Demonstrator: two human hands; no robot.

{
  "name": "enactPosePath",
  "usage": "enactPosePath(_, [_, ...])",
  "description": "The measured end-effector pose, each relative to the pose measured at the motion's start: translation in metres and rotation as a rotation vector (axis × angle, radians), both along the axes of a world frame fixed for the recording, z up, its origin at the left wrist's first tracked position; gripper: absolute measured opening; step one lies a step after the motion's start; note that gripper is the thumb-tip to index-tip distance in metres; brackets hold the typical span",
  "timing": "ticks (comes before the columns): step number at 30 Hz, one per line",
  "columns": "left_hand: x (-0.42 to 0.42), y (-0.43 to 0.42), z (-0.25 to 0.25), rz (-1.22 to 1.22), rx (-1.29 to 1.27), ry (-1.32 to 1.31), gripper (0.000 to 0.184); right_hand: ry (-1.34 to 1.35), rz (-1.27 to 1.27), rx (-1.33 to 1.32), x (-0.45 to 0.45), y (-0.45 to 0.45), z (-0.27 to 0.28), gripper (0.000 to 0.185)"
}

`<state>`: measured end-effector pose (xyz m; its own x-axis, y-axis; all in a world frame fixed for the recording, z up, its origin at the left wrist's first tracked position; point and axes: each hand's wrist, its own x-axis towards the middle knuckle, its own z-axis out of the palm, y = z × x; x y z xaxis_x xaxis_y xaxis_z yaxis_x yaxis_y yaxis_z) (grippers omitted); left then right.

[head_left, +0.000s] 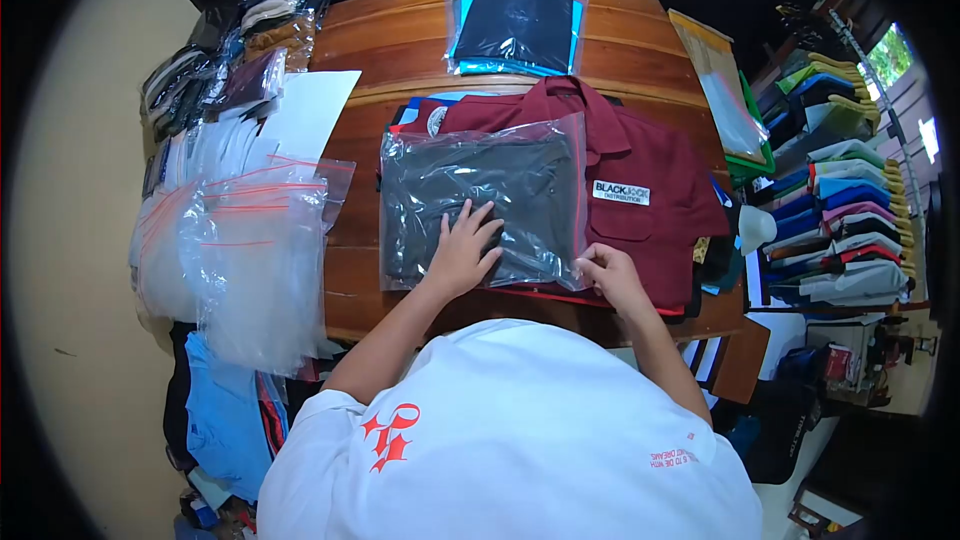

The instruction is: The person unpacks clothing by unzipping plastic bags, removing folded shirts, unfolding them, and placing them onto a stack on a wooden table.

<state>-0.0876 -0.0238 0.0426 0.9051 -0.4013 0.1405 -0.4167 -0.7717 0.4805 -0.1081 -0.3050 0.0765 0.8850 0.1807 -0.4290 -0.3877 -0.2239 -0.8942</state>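
A clear plastic bag (420, 165) with a folded dark garment (520, 180) inside lies over a maroon shirt (670, 230). My left hand (466, 248) rests on the bag's front with its fingers spread. At the bag's lower right corner, my right hand (608, 275) pinches the edge between thumb and fingers. The bag's red-lined edge runs along its right side. The shirt, with a white label reading BLACKJACK, shows above and to the right of the bag.
Empty clear bags (260, 270) with red strips are piled at the left. Bagged garments (275, 20) stand at the back left. Another packed bag (516, 30) lies at the table's far edge. Shirts hang on a rack (850, 200) at the right, near a white cup-like object (756, 229).
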Motion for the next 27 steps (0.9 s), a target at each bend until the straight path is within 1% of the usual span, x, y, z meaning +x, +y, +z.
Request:
enactPosePath(1, [-0.001,-0.005,0.004,0.009,-0.111,-0.006,0.034,-0.038,-0.025,0.085,-0.007,0.009,-0.001,0.013])
enactPosePath(2, [-0.006,-0.017,0.024,0.006,-0.266,-0.033,0.024,-0.070,-0.003,0.074,-0.012,0.016,0.000,0.013])
enactPosePath(4, [-0.018,-0.038,0.038,0.007,-0.411,0.261,0.024,-0.148,0.039,0.047,-0.022,0.029,-0.002,0.014])
enactPosePath(5, [-0.024,-0.049,0.039,0.013,-0.485,0.348,0.031,-0.188,0.035,0.074,-0.024,0.033,-0.013,0.014])
enactPosePath(6, [-0.029,-0.058,0.043,0.023,-0.526,0.521,0.033,-0.228,0.032,0.101,-0.025,0.041,-0.016,0.014])
enactPosePath(7, [-0.032,-0.064,0.046,0.031,-0.565,0.693,0.035,-0.173,-0.025,0.183,-0.028,0.045,-0.015,0.014])
enactPosePath(8, [-0.036,-0.067,0.041,0.028,-0.561,0.614,0.034,-0.169,-0.023,0.184,-0.029,0.047,-0.018,0.014])
enactPosePath(9, [-0.038,-0.067,0.036,0.030,-0.561,0.617,0.034,-0.190,-0.014,0.214,-0.031,0.049,-0.023,0.014])
enactPosePath(11, [-0.037,-0.065,0.029,0.001,-0.703,0.684,0.022,-0.211,-0.012,0.243,-0.034,0.047,-0.021,0.014])
enactPosePath(13, [-0.038,-0.064,0.025,-0.003,-0.686,0.664,0.019,-0.037,0.022,0.225,-0.037,0.044,-0.005,0.013])
enactPosePath(14, [-0.038,-0.063,0.025,0.009,-0.677,0.642,0.018,-0.038,0.021,0.225,-0.038,0.042,-0.005,0.013])
enactPosePath(16, [-0.039,-0.062,0.023,0.023,-0.669,0.619,0.017,0.109,-0.049,0.290,-0.040,0.036,-0.008,0.013])
enactPosePath(18, [-0.040,-0.061,0.022,0.000,-0.620,0.536,0.017,0.095,-0.027,0.273,-0.042,0.037,-0.007,0.012])
enactPosePath(20, [-0.042,-0.061,0.027,0.000,-0.603,0.532,0.017,0.082,-0.004,0.255,-0.045,0.038,-0.003,0.011])
enactPosePath(22, [-0.043,-0.061,0.026,0.003,-0.584,0.524,0.017,0.009,0.133,0.185,-0.046,0.039,0.003,0.010])
enactPosePath(24, [-0.044,-0.063,0.021,-0.025,-0.664,0.497,0.017,0.014,0.167,0.153,-0.045,0.039,0.001,0.011])
enactPosePath(25, [-0.045,-0.063,0.018,-0.026,-0.665,0.498,0.017,0.020,0.201,0.122,-0.044,0.038,0.000,0.013])
enactPosePath(27, [-0.048,-0.063,0.022,-0.075,-0.707,0.521,0.017,0.038,0.171,0.120,-0.042,0.042,0.003,0.014])
